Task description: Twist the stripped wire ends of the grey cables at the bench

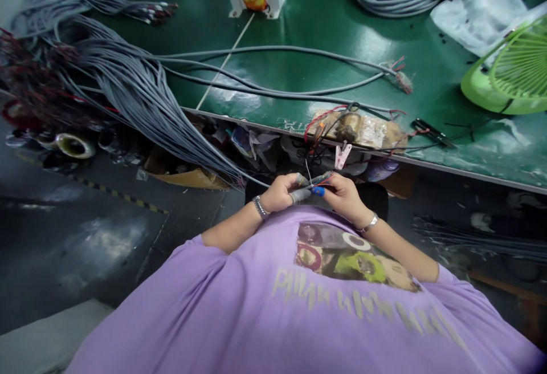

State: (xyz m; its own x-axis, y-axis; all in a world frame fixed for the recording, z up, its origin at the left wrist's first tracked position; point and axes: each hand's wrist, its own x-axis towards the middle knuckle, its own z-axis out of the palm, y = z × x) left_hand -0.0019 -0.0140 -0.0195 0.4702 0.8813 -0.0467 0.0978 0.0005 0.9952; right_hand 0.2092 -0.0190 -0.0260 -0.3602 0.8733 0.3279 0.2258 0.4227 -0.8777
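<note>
Head view: our left hand (278, 192) grips a grey cable (260, 182), our right hand (347, 198) pinches red wires (326, 179), near the desk (299, 26).

A slim, round gray cable (255, 181) comes in from the left, its visible length sloping gently down to the left hand (278, 192); its worked end lies between the two hands, in front of the counter (294, 29) edge and close to the body; there the outer jacket gives way to thin red wires (325, 181), loosely fanned toward the right hand (345, 196); a fine pale strand (308, 170) stands up between the fingertips; the fingers hide the exact stripping point.
</note>
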